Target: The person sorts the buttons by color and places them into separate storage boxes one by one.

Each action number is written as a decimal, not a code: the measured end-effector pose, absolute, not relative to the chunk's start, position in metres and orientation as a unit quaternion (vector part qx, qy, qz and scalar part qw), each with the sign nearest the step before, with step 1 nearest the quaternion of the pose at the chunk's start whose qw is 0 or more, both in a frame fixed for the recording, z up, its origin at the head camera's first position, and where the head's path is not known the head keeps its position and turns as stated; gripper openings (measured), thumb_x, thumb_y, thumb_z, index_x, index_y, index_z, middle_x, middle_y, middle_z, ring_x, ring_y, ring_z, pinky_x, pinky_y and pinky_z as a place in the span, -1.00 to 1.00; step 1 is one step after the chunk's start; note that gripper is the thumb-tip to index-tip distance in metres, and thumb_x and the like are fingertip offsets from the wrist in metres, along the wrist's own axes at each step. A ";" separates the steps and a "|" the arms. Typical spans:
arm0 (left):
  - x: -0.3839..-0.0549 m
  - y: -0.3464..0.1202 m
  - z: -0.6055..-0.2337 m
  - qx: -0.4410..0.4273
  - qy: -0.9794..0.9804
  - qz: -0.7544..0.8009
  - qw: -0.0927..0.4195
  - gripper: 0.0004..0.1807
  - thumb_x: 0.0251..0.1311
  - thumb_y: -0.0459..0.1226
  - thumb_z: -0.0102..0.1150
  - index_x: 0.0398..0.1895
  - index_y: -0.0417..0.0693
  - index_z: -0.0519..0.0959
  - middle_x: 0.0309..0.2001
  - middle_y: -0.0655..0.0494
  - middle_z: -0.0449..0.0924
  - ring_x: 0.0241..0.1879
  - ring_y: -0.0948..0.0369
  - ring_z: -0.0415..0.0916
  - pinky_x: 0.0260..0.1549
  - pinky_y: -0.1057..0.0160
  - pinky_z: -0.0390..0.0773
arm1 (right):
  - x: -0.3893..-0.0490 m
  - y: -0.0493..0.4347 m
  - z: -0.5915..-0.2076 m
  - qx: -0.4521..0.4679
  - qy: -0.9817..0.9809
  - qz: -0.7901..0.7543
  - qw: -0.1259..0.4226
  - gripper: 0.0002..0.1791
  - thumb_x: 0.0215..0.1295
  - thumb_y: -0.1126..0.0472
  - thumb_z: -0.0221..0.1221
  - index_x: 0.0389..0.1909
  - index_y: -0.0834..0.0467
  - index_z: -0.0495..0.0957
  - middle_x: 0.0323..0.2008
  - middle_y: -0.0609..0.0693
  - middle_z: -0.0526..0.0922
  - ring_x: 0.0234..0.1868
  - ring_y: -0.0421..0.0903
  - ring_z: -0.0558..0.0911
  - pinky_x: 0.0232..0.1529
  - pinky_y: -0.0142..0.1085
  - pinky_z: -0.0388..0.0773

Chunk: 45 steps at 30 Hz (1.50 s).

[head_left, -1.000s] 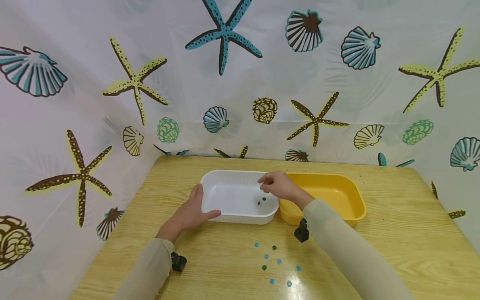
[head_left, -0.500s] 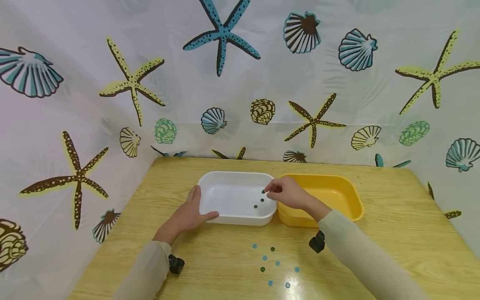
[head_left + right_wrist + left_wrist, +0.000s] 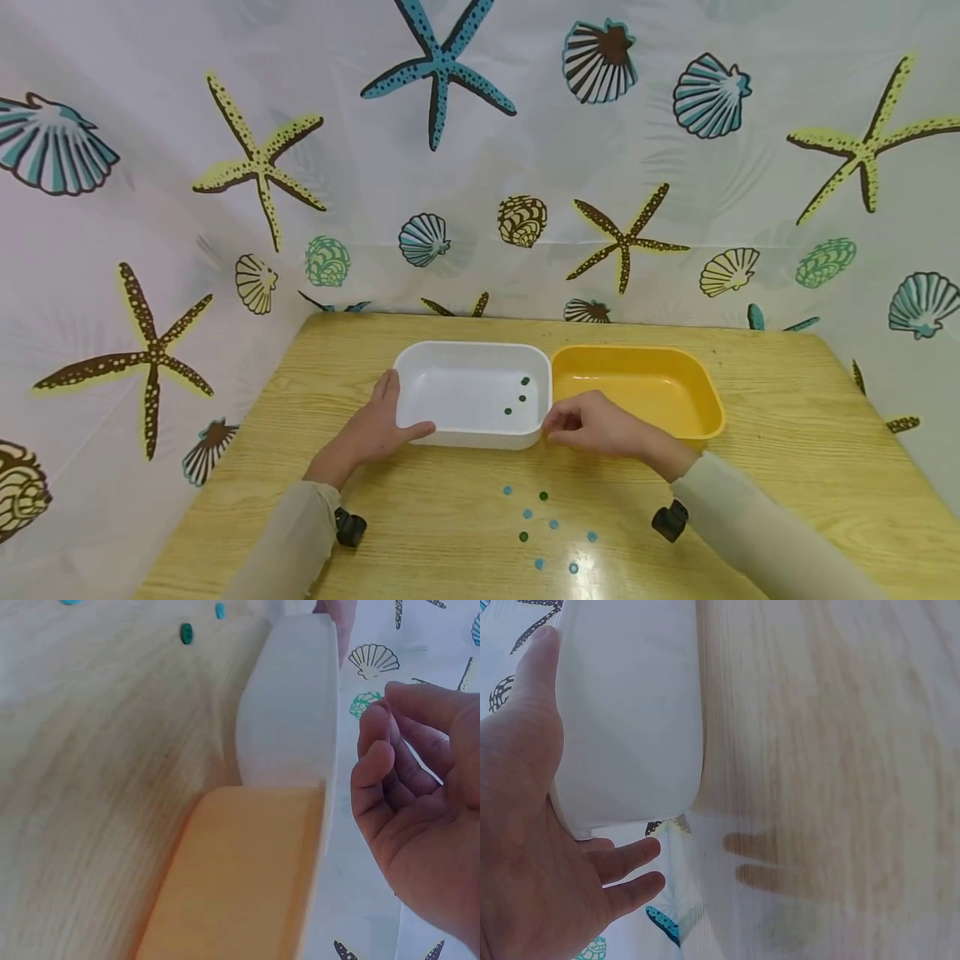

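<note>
My left hand (image 3: 372, 427) rests against the left end of the white tub (image 3: 472, 437), its thumb along the front wall. In the left wrist view, two of its fingers (image 3: 626, 860) extend straight past the tub's end. Several small dark green discs (image 3: 522, 398) lie inside the tub towards its right end. My right hand (image 3: 600, 425), fingers loosely curled, hovers at the near left corner of the yellow tub (image 3: 652, 392). The right wrist view shows its thumb and index fingertips close together with nothing visible between them.
On the wooden table (image 3: 420, 533), nearer me, lie several light blue discs (image 3: 553, 524) and two green discs (image 3: 523, 537). The two tubs stand side by side, ends meeting. A shell and starfish patterned curtain (image 3: 480, 167) stands behind and beside the table.
My right hand let go of a green disc inside the white tub, then drew back right and towards me over the yellow tub's near edge. The left hand stayed put.
</note>
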<state>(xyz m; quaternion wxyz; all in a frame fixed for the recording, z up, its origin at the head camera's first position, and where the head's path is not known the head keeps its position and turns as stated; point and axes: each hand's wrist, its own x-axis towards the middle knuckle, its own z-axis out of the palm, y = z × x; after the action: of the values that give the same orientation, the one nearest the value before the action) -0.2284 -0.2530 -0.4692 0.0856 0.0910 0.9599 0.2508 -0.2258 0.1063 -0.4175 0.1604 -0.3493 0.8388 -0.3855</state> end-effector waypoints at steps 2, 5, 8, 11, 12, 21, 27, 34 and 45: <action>-0.229 -0.254 -0.470 0.092 0.960 0.251 0.085 0.37 -0.03 0.43 0.03 0.44 -0.37 -0.41 0.45 -0.30 -0.46 0.35 -0.24 -0.02 0.22 -0.12 0.16 | -0.220 0.107 -0.421 -0.365 0.835 -0.376 0.168 -0.92 0.26 0.28 0.22 -0.29 0.13 0.67 -0.45 -0.11 0.62 -0.44 -0.23 0.48 -0.38 -0.41 0.47; -0.229 -0.254 -0.471 0.092 0.960 0.251 0.084 0.37 -0.03 0.43 0.03 0.44 -0.36 -0.41 0.45 -0.30 -0.46 0.34 -0.24 0.00 0.22 -0.12 0.17 | -0.214 0.108 -0.429 -0.383 0.830 -0.361 0.181 -0.93 0.26 0.29 0.21 -0.30 0.15 0.66 -0.49 -0.18 0.58 -0.46 -0.28 0.46 -0.40 -0.42 0.47; -0.228 -0.254 -0.470 0.091 0.961 0.248 0.084 0.37 -0.02 0.43 0.02 0.44 -0.36 -0.41 0.45 -0.30 -0.46 0.34 -0.24 0.01 0.21 -0.12 0.18 | -0.212 0.108 -0.439 -0.395 0.830 -0.343 0.191 -0.92 0.25 0.30 0.21 -0.29 0.17 0.66 -0.49 -0.22 0.55 -0.45 -0.30 0.46 -0.39 -0.42 0.47; -0.227 -0.253 -0.469 0.092 0.961 0.248 0.084 0.36 -0.01 0.42 0.02 0.44 -0.36 -0.41 0.45 -0.30 -0.46 0.34 -0.25 0.01 0.21 -0.12 0.18 | -0.210 0.110 -0.450 -0.396 0.833 -0.333 0.198 -0.93 0.23 0.31 0.22 -0.30 0.15 0.65 -0.47 -0.23 0.54 -0.43 -0.30 0.47 -0.35 -0.41 0.49; -0.227 -0.253 -0.469 0.090 0.961 0.248 0.085 0.36 -0.02 0.43 0.02 0.44 -0.36 -0.40 0.46 -0.30 -0.46 0.34 -0.25 0.02 0.21 -0.12 0.18 | -0.209 0.111 -0.453 -0.397 0.834 -0.329 0.197 -0.93 0.21 0.32 0.22 -0.30 0.14 0.64 -0.46 -0.24 0.54 -0.42 -0.30 0.47 -0.34 -0.41 0.49; -0.228 -0.254 -0.469 0.090 0.962 0.244 0.084 0.36 -0.01 0.43 0.01 0.44 -0.35 -0.41 0.46 -0.28 -0.46 0.36 -0.23 -0.04 0.23 -0.12 0.14 | -0.209 0.109 -0.472 -0.410 0.836 -0.313 0.186 -0.86 0.15 0.35 0.28 -0.25 0.13 0.64 -0.36 -0.17 0.59 -0.34 -0.31 0.52 -0.26 -0.42 0.50; -0.228 -0.254 -0.470 0.090 0.962 0.242 0.084 0.36 -0.01 0.43 0.01 0.44 -0.35 -0.41 0.46 -0.29 -0.45 0.36 -0.23 -0.04 0.23 -0.12 0.15 | -0.209 0.102 -0.473 -0.421 0.835 -0.296 0.196 -0.84 0.15 0.34 0.28 -0.23 0.13 0.65 -0.35 -0.17 0.61 -0.33 -0.29 0.53 -0.26 -0.43 0.50; -0.228 -0.253 -0.470 0.087 0.962 0.244 0.087 0.36 -0.02 0.43 0.02 0.44 -0.36 -0.39 0.46 -0.28 -0.45 0.35 -0.24 0.00 0.23 -0.12 0.16 | -0.210 0.098 -0.477 -0.413 0.835 -0.294 0.213 -0.84 0.13 0.36 0.29 -0.26 0.11 0.66 -0.36 -0.18 0.61 -0.34 -0.30 0.52 -0.26 -0.44 0.49; -0.228 -0.253 -0.470 0.089 0.963 0.238 0.085 0.36 -0.02 0.43 0.01 0.44 -0.37 -0.39 0.46 -0.30 -0.44 0.33 -0.25 0.03 0.21 -0.12 0.18 | -0.212 0.096 -0.480 -0.423 0.834 -0.292 0.199 -0.85 0.10 0.36 0.31 -0.30 0.12 0.69 -0.38 -0.21 0.59 -0.35 -0.32 0.52 -0.27 -0.45 0.50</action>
<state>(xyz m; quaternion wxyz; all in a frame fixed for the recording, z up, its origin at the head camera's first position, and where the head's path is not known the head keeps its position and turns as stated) -0.2280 -0.2532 -0.4698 0.0846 0.0892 0.9634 0.2384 -0.2116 0.0961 -0.4800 0.1987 -0.4229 0.8344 -0.2922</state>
